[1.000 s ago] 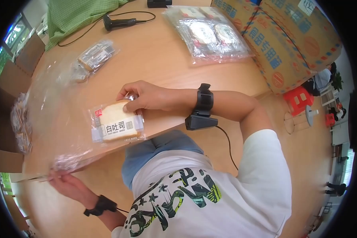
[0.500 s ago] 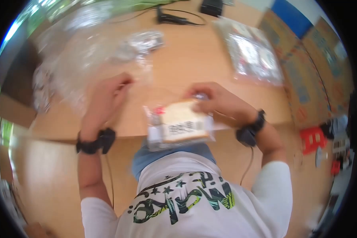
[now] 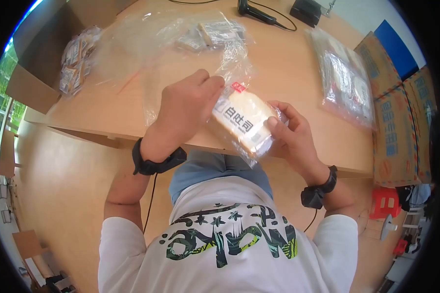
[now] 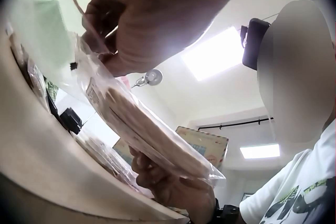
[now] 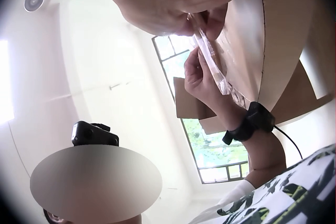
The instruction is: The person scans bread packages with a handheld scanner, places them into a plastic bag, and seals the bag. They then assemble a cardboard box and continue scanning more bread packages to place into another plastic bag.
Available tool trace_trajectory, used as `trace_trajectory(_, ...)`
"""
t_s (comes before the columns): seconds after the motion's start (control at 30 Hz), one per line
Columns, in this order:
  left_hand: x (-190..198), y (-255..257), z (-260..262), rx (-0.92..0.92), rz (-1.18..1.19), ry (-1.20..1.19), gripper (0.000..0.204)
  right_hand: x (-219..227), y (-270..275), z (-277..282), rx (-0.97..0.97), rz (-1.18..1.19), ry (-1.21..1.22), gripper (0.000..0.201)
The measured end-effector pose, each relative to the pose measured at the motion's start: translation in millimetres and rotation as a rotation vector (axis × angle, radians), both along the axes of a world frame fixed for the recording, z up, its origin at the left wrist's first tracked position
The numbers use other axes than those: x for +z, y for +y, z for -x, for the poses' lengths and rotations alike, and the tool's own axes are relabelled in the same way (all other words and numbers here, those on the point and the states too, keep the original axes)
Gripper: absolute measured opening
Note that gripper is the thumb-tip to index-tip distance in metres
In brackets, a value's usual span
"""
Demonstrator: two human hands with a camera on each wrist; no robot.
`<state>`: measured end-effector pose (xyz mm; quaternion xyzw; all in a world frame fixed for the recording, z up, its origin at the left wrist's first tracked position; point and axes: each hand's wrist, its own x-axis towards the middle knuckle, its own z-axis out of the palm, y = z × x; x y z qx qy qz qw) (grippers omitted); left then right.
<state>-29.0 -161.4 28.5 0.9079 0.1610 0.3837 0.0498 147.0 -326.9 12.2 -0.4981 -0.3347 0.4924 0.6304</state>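
A clear-wrapped packet of sliced white bread [image 3: 247,115], with a red label and dark print, is held tilted near the table's front edge. My right hand [image 3: 298,139] grips its lower right side, thumb on the face and fingers behind. At the upper left end, my left hand [image 3: 187,105] has its fingers curled and pinches the wrapper; in the left wrist view the wrapper [image 4: 86,58] bunches at those fingertips. Behind the left hand a large clear plastic bag [image 3: 132,44] spreads over the table, with wrapped packets [image 3: 222,33] lying at its right.
An open cardboard box [image 3: 32,90] stands at the left, beside piled small packets [image 3: 76,66]. A barcode scanner [image 3: 256,12] and a black device [image 3: 305,12] lie at the back. To the right are a filled clear bag [image 3: 344,83] and printed cartons [image 3: 396,127].
The left hand has let go of the large bag's edge at the lower left and come across to the bread packet. The right hand has kept hold of the packet and tilted it. The head view has turned rightward.
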Motion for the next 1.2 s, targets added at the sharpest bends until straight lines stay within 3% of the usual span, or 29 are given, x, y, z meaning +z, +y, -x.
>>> trace_trajectory(0.13,-7,-20,-6,-0.034,-0.092,0.096,0.013,1,6,16,-0.101,-0.065,0.086,0.04)
trace_trajectory(0.23,-7,-36,-11,-0.077,-0.084,0.102,0.015,-3,16,22,-0.052,-0.111,0.166,0.034)
trace_trajectory(0.33,1,-44,-13,-0.164,-0.029,-0.004,0.016,-16,34,18,0.004,-0.074,0.325,0.025)
trace_trajectory(0.43,-1,-46,-20,-0.137,0.009,-0.081,0.015,-7,56,29,-0.093,-0.015,0.607,0.017)
trace_trajectory(0.5,1,-47,-23,-0.116,0.043,-0.129,0.015,-5,68,25,0.24,-0.167,0.888,0.021)
trace_trajectory(0.63,8,-49,-23,-0.104,0.154,-0.174,0.016,-10,106,17,0.536,-0.336,0.921,0.027)
trace_trajectory(0.73,2,-53,-28,-0.202,0.145,-0.308,0.018,-10,145,20,0.551,-0.405,0.803,0.03)
trace_trajectory(0.83,7,-57,-24,-0.208,0.228,-0.277,0.02,-10,183,22,0.515,-0.423,0.702,0.034)
trace_trajectory(0.93,12,-52,-6,-0.045,0.2,-0.242,0.026,9,199,36,0.439,-0.378,0.641,0.038)
trace_trajectory(1.03,5,-51,28,0.12,-0.039,-0.255,0.043,37,206,61,0.349,-0.264,0.646,0.038)
trace_trajectory(1.13,-20,-45,54,0.35,-0.161,-0.18,0.051,31,224,60,0.492,-0.384,0.688,0.039)
trace_trajectory(1.2,-41,-28,68,0.503,-0.252,-0.178,0.052,31,220,68,0.448,-0.378,0.581,0.038)
